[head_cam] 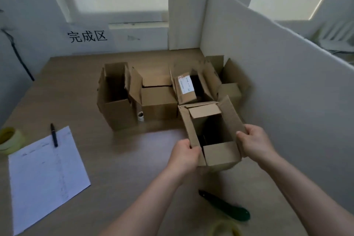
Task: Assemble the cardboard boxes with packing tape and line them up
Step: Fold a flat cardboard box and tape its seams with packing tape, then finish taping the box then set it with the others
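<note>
As both arms reach forward, left hand (184, 152) and right hand (253, 142) grip the open box (220, 152).

The pale yellow roll of packing tape (227, 228) is blurred and cut off by the bottom edge, another yellowish tape roll (9, 141) is clipped at the left edge, and the white printed paper sheet (46, 174) carries print too small to read.

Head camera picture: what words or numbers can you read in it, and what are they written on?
"完成区": black characters on the white wall behind the table.
White label on a box flap in the back row: printed lines and a small red mark, too blurred to read.
Sheet of paper on the table beside the pen: faint lines, too small to read.
Nothing else shows writing.
</note>
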A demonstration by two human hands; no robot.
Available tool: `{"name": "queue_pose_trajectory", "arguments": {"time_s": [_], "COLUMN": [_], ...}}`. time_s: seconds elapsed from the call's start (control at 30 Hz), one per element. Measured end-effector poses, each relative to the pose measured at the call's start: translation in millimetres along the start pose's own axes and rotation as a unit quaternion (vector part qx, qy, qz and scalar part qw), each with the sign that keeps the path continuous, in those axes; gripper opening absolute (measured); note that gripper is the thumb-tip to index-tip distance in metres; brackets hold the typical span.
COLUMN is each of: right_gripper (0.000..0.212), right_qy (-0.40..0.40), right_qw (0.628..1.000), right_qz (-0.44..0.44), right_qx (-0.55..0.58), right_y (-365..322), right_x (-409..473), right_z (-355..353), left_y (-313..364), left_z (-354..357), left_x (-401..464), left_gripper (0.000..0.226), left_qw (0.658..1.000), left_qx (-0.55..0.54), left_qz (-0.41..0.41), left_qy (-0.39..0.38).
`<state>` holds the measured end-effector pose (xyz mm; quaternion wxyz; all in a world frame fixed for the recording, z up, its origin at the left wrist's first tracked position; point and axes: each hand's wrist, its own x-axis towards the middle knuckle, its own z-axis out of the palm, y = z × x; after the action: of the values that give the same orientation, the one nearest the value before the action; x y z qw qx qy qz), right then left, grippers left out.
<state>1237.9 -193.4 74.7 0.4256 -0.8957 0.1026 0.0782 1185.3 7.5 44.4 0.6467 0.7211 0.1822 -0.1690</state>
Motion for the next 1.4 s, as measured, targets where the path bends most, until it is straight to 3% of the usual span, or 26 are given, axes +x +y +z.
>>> {"name": "queue_pose_trajectory", "arguments": {"time_s": [0.13,0.33,0.43,0.57,0.67,0.9,1.03,1.2,1.4], "right_gripper": [0.022,0.017,0.037,0.048,0.05,0.047,0.05,0.051,0.044], "right_qy": [0.033,0.069,0.091,0.076,0.079,0.112,0.037,-0.035,-0.119], "right_qw": [0.993,0.99,0.986,0.98,0.975,0.952,0.947,0.926,0.871], "right_qz": [0.01,0.002,0.002,0.014,-0.036,-0.214,-0.255,-0.294,-0.396], "right_qx": [-0.115,-0.124,-0.14,-0.181,-0.203,-0.191,-0.193,-0.233,-0.265], "right_y": [53.4,84.2,76.5,66.7,62.3,27.0,2.4,-22.6,-69.0], "right_x": [40.6,90.6,108.8,115.2,107.2,47.8,-11.1,-97.0,-187.2], "right_z": [-32.9,-50.1,-53.0,-54.5,-57.6,-55.4,-27.5,32.6,104.2], "left_y": [9.8,29.1,43.0,50.0,51.5,43.0,26.1,-8.3,-69.9], "left_z": [73.5,135.2,148.9,156.0,153.7,111.7,66.1,-8.7,-91.3], "left_x": [33.2,79.6,95.4,98.8,87.4,38.5,-9.6,-93.0,-192.4], "left_gripper": [0.016,0.013,0.008,0.022,0.055,0.048,0.049,0.046,0.037], "left_qw": [0.999,0.999,0.998,0.997,0.996,0.969,0.947,0.88,0.831], "left_qx": [0.025,-0.013,-0.013,0.035,0.051,0.192,0.259,0.395,0.465], "left_qz": [-0.029,-0.035,-0.03,0.008,0.023,0.112,0.142,0.183,0.115], "left_qy": [-0.019,0.035,0.049,0.063,0.065,0.11,0.13,0.189,0.285]}}
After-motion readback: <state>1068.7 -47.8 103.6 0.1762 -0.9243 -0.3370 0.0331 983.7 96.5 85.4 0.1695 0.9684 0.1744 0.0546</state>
